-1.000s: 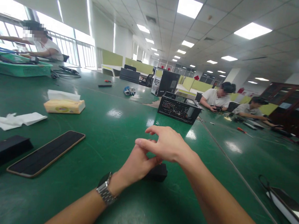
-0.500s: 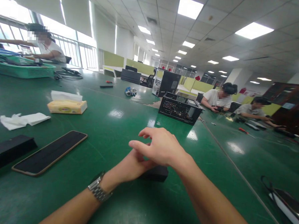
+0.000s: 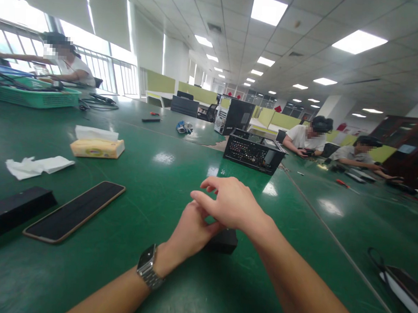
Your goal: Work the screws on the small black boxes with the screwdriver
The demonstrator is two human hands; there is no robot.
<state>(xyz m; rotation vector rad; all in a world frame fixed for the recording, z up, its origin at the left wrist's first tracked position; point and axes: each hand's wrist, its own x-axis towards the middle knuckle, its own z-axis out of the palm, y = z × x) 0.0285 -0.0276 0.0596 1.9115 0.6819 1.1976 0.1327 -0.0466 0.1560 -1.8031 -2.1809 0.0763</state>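
Observation:
My left hand [image 3: 190,228], with a metal-banded watch [image 3: 150,265] on its wrist, reaches in over the green table. Its thumb points toward a small black box-shaped block [image 3: 224,242], but most of its fingers are hidden, so its grip cannot be told. Crossing above it is my right hand [image 3: 229,203], loosely curved, with a gap between thumb and forefinger and nothing seen in it. Both hands overlap over the black block, which is partly covered by them. To the left lie a phone [image 3: 76,211] and a longer black box [image 3: 17,212].
A tissue pack [image 3: 97,148] and crumpled tissue [image 3: 39,167] lie left. An opened black computer case [image 3: 254,152] stands ahead, a computer tower [image 3: 235,116] behind it. A green basket [image 3: 40,98] is far left. Other people [image 3: 306,138] work across the table. A cabled device [image 3: 403,288] lies right.
My left hand has turned and lifted slightly, showing the watch face. My right hand has shifted a little to the right. The whole view has moved slightly.

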